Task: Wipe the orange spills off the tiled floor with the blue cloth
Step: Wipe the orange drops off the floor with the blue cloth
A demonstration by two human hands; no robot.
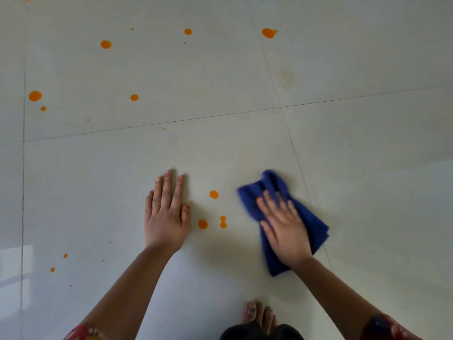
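Flatly, right hand [284,231] presses blue cloth [270,185]; left hand [166,214] splayed on floor [98,180].

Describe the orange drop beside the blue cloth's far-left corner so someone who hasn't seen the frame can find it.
Find the two hands on the tiled floor: left hand flat on bare tile, right hand pressing the blue cloth. Three orange marks lie between them. It is the top drop, lone and round; the other round drop and the double blob sit nearer the person.
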